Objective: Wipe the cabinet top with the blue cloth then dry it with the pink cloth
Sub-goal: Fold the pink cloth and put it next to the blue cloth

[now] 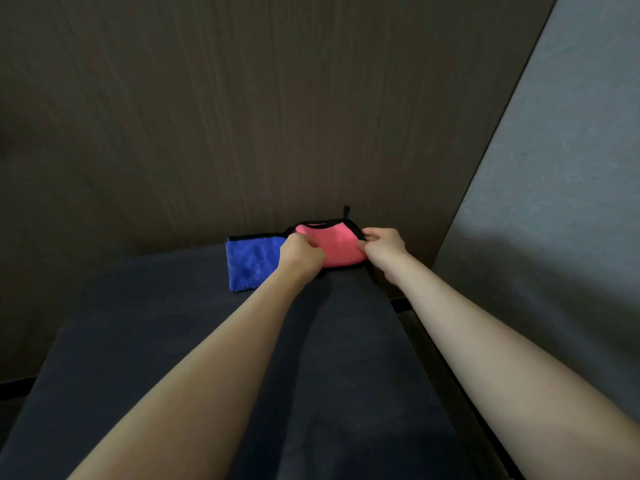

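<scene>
both hands, the left hand [300, 253] and right hand [383, 245], pinch the pink cloth [331, 244] at the cabinet top's [166, 323] back edge, likely for drying, with the blue cloth [252, 262] set down just beside it.

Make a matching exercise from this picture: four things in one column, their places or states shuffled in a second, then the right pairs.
Things:
1. blue cloth
2. pink cloth
3. left hand
4. right hand

States:
A. grips the pink cloth's right edge
B. lies flat, untouched, on the cabinet top
C. held between both hands by the wall
D. grips the pink cloth's left edge

Pairs: 1-B, 2-C, 3-D, 4-A
</scene>
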